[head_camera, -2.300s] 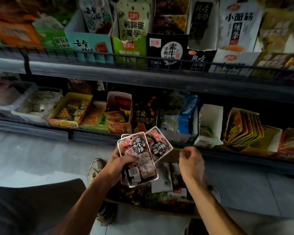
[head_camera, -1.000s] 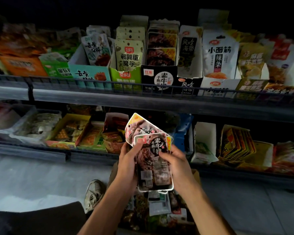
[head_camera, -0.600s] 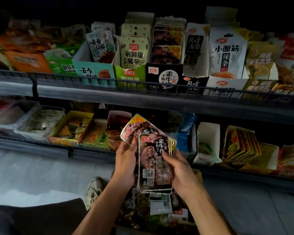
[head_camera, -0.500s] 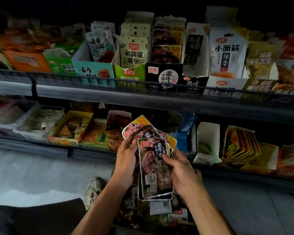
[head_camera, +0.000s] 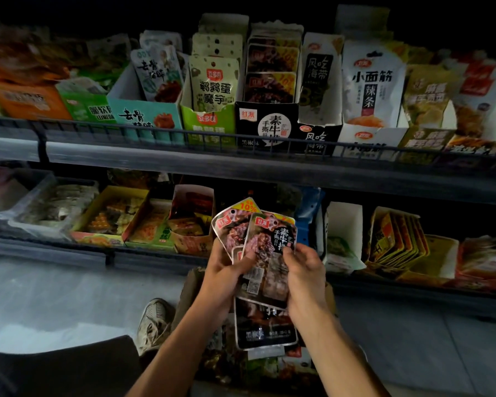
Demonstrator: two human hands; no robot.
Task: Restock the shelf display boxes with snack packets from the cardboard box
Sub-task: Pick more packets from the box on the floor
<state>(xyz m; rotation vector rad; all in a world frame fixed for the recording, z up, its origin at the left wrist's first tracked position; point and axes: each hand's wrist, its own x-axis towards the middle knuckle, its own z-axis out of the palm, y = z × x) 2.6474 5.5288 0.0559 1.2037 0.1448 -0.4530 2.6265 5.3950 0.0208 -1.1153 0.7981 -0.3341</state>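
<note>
Squaring the stack: left hand (head_camera: 222, 277) and right hand (head_camera: 305, 275) both pinch packets (head_camera: 265, 253). Next: lift into black display box (head_camera: 265, 124) above hands (matching label).

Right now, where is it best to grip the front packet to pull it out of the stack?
Probably its bare top edge, pinched from above. The front packet stands upright, its lower half covered by the left hand and right hand, and other packets lie close behind it.
</note>
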